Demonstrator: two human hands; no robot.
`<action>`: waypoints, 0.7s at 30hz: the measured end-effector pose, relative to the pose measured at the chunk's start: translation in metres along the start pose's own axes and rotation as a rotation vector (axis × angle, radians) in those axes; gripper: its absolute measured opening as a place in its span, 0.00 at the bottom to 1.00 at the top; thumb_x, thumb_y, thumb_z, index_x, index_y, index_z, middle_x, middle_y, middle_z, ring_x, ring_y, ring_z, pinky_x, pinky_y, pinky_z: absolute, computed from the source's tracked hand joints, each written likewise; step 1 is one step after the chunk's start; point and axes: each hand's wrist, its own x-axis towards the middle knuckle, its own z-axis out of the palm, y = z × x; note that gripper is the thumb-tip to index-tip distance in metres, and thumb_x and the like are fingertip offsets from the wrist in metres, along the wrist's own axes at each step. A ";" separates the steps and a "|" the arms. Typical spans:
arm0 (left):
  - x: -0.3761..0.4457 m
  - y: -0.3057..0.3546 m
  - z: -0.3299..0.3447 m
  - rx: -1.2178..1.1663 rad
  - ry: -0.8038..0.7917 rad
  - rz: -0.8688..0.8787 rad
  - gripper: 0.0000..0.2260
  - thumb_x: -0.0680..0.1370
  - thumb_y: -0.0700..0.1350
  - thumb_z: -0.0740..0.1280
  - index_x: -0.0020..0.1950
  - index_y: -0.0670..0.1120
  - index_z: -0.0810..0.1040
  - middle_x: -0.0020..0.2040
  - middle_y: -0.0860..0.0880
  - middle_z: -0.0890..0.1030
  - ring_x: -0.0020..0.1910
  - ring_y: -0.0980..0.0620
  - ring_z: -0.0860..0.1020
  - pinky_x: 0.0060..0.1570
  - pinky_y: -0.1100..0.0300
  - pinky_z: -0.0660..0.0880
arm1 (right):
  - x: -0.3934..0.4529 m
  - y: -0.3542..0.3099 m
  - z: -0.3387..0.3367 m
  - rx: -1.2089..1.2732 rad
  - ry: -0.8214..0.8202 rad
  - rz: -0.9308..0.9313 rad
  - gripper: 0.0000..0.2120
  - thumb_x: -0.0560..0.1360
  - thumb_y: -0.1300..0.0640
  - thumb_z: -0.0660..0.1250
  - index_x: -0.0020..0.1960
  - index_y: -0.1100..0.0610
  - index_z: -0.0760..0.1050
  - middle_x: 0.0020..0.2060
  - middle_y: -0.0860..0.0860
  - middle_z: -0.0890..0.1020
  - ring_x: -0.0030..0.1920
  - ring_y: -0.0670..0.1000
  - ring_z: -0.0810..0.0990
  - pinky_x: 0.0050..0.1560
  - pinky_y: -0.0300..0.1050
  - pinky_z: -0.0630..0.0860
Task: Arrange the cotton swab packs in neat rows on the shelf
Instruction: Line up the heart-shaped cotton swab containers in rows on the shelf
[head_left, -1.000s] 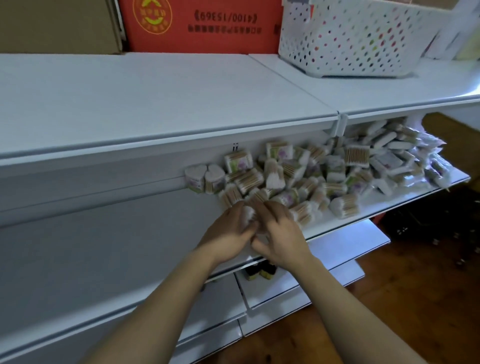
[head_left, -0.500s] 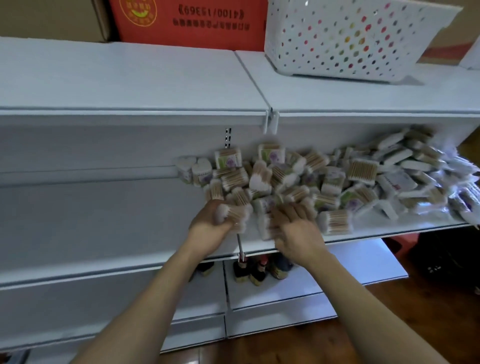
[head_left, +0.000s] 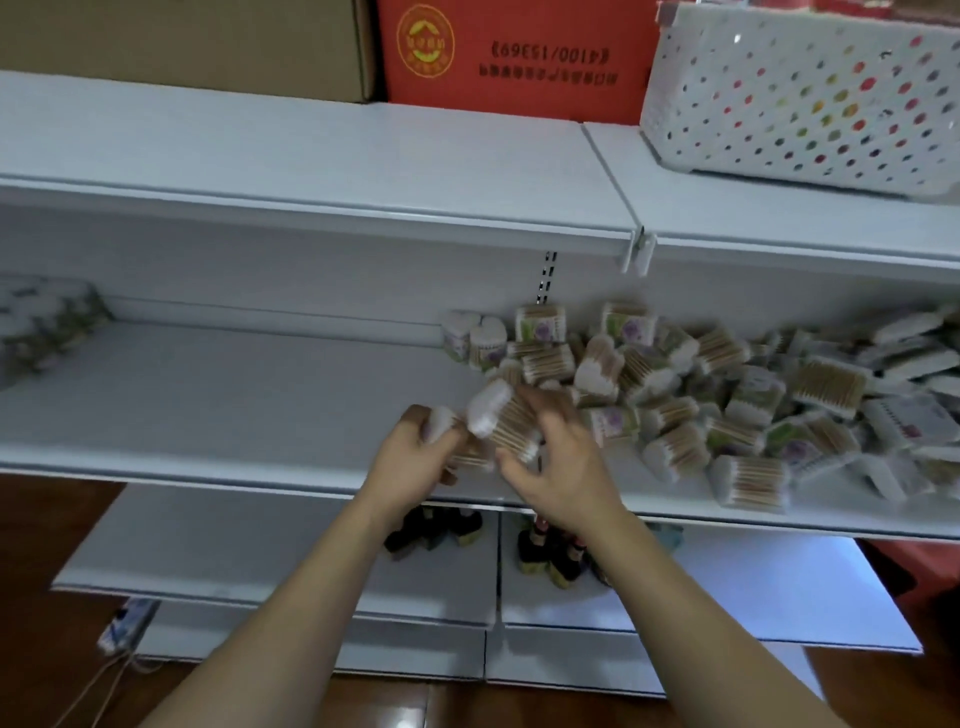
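A: Item one, far to the left of the hands?
B: Blurred grey-green patterned bundle (head_left: 47, 322) at the back of the white metal middle shelf (head_left: 208, 410). Contents cannot be told.

A: Left hand?
B: Left hand (head_left: 415, 462), fingers curled round a clear-wrapped pack of wooden-stick cotton swabs (head_left: 441, 423); its white tips show above the knuckles. A second bundle under the palm is too blurred to separate.

A: Between the hands?
B: Second wooden-stick swab pack (head_left: 506, 415), tilted, white tips up and to the left. It touches the right hand (head_left: 563, 467), whose thumb lies under it and fingers curve over its far side: a pinch hold.

A: Beyond the hands?
B: Two heart-shaped white swab packs (head_left: 475, 340) upright against the back wall, just behind the left hand.

A: Right of the right hand?
B: Loose heap of swab packs (head_left: 737, 410), wooden sticks and white tips, some with green-and-purple labels, lying at all angles across the shelf to the picture's right edge. No rows visible there.

A: Above the hands?
B: On the top shelf, left to right: brown cardboard box (head_left: 182, 47), red printed carton (head_left: 519, 52), white perforated plastic basket (head_left: 800, 98).

A: Below the hands?
B: Dark bottles (head_left: 545, 551) on the lower shelf, under the wrists. White cable and plug (head_left: 122, 629) on the wooden floor (head_left: 52, 525), down to the left.
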 end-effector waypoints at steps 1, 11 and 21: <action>-0.002 -0.002 -0.011 -0.007 0.018 -0.007 0.12 0.77 0.47 0.72 0.55 0.42 0.75 0.50 0.45 0.81 0.44 0.51 0.82 0.35 0.59 0.81 | 0.004 -0.007 0.009 -0.020 -0.012 -0.028 0.34 0.73 0.44 0.71 0.74 0.54 0.66 0.66 0.54 0.73 0.66 0.52 0.72 0.62 0.43 0.71; -0.028 -0.039 -0.165 -0.081 0.186 -0.137 0.21 0.62 0.49 0.71 0.52 0.44 0.73 0.45 0.46 0.79 0.40 0.49 0.77 0.41 0.55 0.75 | 0.039 -0.126 0.092 0.311 -0.004 0.126 0.33 0.74 0.52 0.73 0.74 0.42 0.63 0.53 0.33 0.79 0.52 0.39 0.79 0.54 0.37 0.77; -0.033 -0.079 -0.316 -0.362 0.212 -0.092 0.06 0.78 0.40 0.70 0.54 0.46 0.78 0.44 0.49 0.81 0.38 0.53 0.77 0.37 0.59 0.74 | 0.057 -0.242 0.207 0.546 -0.072 0.193 0.19 0.76 0.58 0.66 0.61 0.37 0.71 0.47 0.42 0.82 0.48 0.52 0.82 0.55 0.57 0.80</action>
